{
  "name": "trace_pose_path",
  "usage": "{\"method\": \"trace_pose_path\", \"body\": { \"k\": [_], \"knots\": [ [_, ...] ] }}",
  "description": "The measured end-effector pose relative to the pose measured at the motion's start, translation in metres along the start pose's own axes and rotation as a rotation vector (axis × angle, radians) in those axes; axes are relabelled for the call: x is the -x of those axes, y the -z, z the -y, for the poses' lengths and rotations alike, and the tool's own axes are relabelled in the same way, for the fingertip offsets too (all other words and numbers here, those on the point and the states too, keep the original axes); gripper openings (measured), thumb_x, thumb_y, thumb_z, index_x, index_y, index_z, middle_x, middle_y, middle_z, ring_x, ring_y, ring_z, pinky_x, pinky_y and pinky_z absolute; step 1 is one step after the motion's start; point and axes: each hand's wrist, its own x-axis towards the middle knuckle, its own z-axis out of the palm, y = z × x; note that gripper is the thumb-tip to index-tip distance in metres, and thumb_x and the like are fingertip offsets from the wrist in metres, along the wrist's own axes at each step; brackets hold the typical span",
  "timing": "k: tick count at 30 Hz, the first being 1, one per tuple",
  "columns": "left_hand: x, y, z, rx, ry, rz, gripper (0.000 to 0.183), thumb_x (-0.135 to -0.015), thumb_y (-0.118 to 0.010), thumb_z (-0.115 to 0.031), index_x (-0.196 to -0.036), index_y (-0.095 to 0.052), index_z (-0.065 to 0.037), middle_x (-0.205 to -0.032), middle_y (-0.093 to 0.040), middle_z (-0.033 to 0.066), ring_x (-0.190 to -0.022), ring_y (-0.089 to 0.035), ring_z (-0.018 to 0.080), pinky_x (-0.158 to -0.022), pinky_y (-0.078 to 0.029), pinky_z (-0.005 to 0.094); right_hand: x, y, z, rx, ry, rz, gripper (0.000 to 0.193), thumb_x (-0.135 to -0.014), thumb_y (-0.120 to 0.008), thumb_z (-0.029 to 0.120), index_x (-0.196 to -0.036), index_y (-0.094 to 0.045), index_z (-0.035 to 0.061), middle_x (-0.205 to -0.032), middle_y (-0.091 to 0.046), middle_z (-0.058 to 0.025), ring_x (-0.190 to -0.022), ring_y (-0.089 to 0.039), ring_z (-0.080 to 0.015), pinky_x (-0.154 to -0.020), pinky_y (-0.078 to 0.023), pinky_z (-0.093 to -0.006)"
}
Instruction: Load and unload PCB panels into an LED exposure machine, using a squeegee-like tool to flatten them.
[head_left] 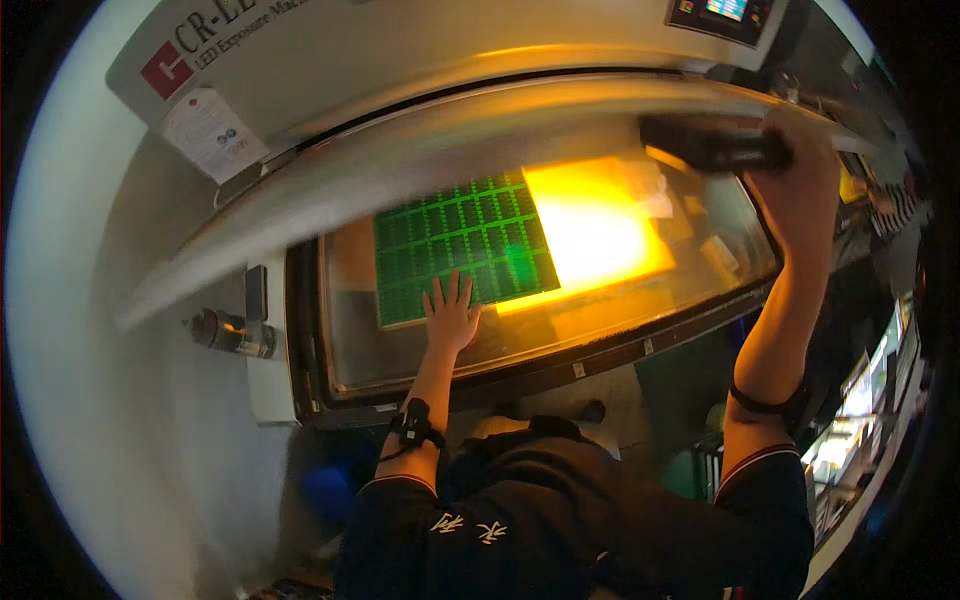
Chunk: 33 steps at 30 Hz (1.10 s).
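Note:
My left hand (455, 318) lies flat with its fingers spread at the near edge of a green circuit board panel (450, 235). The panel rests on the glass bed (355, 355) of a large machine. Beside it, on the right, a sheet glows bright yellow (600, 235). Raised at the upper right, my right hand (800, 165) is wrapped round a black handle (715, 148). This handle is blurred and sits at the machine's pale lid (430, 150), which hangs tilted over the far part of the bed and hides the panel's far edge.
A dark frame (580, 370) borders the bed. To its left sit a dark cylindrical fitting (230, 332) and a pale side ledge (268, 385). A control screen (725, 12) is at the top right. Another person's striped sleeve (893, 212) shows at the far right.

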Motion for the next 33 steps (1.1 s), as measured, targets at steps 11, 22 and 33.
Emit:
{"method": "trace_pose_path", "body": {
  "k": [11,22,33],
  "knots": [
    [0.13,-0.031,-0.114,0.749,-0.752,0.236,0.036,-0.1,-0.045,-0.032,-0.118,-0.061,-0.006,-0.11,-0.065,0.0167,-0.102,-0.062,0.0349,-0.092,-0.049,0.0428,0.29,-0.018,0.062,0.101,-0.185,1.229,0.027,-0.063,-0.08,0.033,-0.077,-0.071,0.0113,-0.079,-0.067,-0.0125,-0.084,-0.064,-0.0345,-0.083,-0.046,-0.0429],
    [-0.016,0.016,-0.075,0.199,0.124,-0.184,0.061,-0.096,-0.041,-0.055,-0.145,-0.042,-0.019,-0.159,-0.019,0.0125,-0.143,-0.015,0.0492,-0.104,-0.013,0.0779,0.414,-0.085,0.068,0.062,-0.06,1.478,0.043,-0.069,-0.076,0.055,-0.083,-0.075,0.0147,-0.079,-0.071,-0.0081,-0.082,-0.068,-0.0281,-0.082,-0.045,-0.044],
    [-0.06,0.013,-0.082,-0.069,0.315,-0.135,0.067,-0.095,-0.039,-0.059,-0.153,-0.028,-0.027,-0.162,-0.014,0.0072,-0.144,-0.015,0.0458,-0.108,-0.011,0.073,0.459,-0.052,0.0,-1.347,-1.203,0.57,0.029,-0.075,-0.074,0.017,-0.1,-0.066,0.0064,-0.101,-0.068,-0.012,-0.09,-0.063,-0.0302,-0.081,-0.05,-0.0369]
  ]
}}
